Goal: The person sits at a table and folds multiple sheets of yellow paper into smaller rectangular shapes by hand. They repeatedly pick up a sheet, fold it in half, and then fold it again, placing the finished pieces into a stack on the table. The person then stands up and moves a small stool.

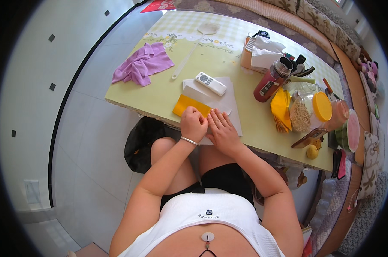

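Head view: I'm pressing my curled left hand point(193, 124) and flat, open right hand point(221, 130) onto the yellow paper point(189, 105), gripping nothing; creasing slowly would be keeping edges aligned

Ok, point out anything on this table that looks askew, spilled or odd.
Nothing is spilled or damaged. The glass jar with the yellow lid lies on its side among the clutter at the right. The purple cloth sits crumpled near the table's left edge. Both hands, left hand and right hand, press on the yellow paper.
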The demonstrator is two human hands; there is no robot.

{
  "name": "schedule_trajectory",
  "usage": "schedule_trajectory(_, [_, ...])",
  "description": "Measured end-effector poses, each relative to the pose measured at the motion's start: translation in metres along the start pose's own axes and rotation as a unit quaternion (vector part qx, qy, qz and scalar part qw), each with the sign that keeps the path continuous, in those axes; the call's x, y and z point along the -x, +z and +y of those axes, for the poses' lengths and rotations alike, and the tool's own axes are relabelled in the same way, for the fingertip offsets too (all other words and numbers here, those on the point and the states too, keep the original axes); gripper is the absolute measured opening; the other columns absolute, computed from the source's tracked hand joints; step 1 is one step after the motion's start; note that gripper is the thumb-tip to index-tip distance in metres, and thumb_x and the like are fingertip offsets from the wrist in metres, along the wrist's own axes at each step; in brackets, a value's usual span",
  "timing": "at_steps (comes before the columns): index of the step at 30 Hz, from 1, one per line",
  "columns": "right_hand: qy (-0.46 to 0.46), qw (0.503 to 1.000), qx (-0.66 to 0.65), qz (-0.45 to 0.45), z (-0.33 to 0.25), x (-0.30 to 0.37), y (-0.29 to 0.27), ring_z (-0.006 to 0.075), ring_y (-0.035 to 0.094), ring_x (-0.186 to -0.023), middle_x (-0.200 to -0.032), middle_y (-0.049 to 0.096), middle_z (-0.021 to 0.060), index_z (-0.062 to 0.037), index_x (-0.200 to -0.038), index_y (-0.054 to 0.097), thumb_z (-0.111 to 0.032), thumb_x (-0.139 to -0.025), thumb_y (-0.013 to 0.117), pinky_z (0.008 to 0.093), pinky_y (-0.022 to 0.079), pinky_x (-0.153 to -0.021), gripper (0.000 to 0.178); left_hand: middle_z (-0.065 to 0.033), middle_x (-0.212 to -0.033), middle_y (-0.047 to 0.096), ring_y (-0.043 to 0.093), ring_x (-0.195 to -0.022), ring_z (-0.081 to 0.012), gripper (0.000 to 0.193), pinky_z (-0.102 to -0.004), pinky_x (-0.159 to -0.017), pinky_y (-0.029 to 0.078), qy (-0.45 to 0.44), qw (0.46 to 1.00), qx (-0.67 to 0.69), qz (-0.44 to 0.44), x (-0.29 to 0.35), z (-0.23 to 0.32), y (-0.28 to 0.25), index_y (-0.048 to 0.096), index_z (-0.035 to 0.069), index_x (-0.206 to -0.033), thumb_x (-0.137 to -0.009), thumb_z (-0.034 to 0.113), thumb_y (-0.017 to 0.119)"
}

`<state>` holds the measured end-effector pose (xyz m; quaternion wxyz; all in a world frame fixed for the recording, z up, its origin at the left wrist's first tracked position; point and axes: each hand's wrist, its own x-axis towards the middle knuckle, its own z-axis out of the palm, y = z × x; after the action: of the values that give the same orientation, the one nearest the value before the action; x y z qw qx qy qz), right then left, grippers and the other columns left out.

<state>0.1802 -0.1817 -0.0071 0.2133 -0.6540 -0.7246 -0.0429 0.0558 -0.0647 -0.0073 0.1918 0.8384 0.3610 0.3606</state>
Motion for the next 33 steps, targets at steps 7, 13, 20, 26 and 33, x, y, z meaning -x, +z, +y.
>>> schedule_trajectory(7, [0.034,0.999,-0.018,-0.029,0.0,-0.003,0.003,0.0374,0.029,-0.149,-0.157,0.036,0.025,0.0047,-0.147,0.042,-0.048,-0.082,0.072,0.0493,0.019,-0.123,0.089,-0.0115,-0.079,0.056,0.058,-0.078,-0.0302,0.022,-0.0418,-0.072,0.048,0.021,1.0,0.003,-0.009,0.0,0.002,-0.003,0.057,0.005,-0.06,-0.073,0.009,0.074])
schedule_trajectory(13, [0.015,0.995,-0.02,-0.093,0.0,-0.004,-0.011,0.0442,0.024,-0.15,-0.161,0.026,0.0265,-0.021,-0.154,0.041,-0.053,-0.079,0.075,0.0549,0.02,-0.121,0.088,-0.0116,-0.087,0.06,0.059,-0.085,-0.0322,0.008,-0.0432,-0.078,0.047,0.097,0.99,-0.004,-0.103,0.001,-0.01,-0.038,0.061,0.005,-0.075,-0.072,0.006,0.069])
schedule_trajectory(20, [-0.023,0.986,-0.104,-0.126,0.015,-0.005,-0.024,0.0445,0.021,-0.151,-0.161,0.026,0.0261,-0.0319,-0.147,0.052,-0.042,-0.08,0.079,0.0575,0.017,-0.121,0.072,-0.0099,-0.106,0.063,0.058,-0.107,-0.0294,0.026,-0.0461,-0.101,0.042,0.333,0.93,-0.115,-0.102,-0.02,-0.047,-0.084,0.066,0.006,-0.097,-0.07,0.006,0.063])
schedule_trajectory(26, [-0.053,0.98,-0.172,-0.083,0.059,0.0,-0.042,0.039,0.037,-0.145,-0.148,0.051,0.0193,-0.0196,-0.121,0.072,-0.023,-0.084,0.076,0.0545,0.023,-0.121,0.038,-0.007,-0.093,0.068,0.064,-0.097,-0.0267,0.016,-0.0449,-0.095,0.047,0.377,0.921,-0.043,-0.089,-0.003,-0.033,-0.073,0.069,0.006,-0.089,-0.073,0.007,0.066])
schedule_trajectory(33, [0.01,0.983,-0.176,0.047,0.004,-0.003,-0.026,0.0408,0.055,-0.123,-0.119,0.065,0.0156,-0.0057,-0.092,0.065,-0.016,-0.075,0.078,0.0481,0.046,-0.104,0.023,-0.0099,-0.092,0.067,0.063,-0.092,-0.0315,0.027,-0.0419,-0.087,0.05,0.27,0.943,0.093,-0.173,-0.001,-0.015,-0.065,0.071,0.004,-0.09,-0.064,-0.001,0.067])
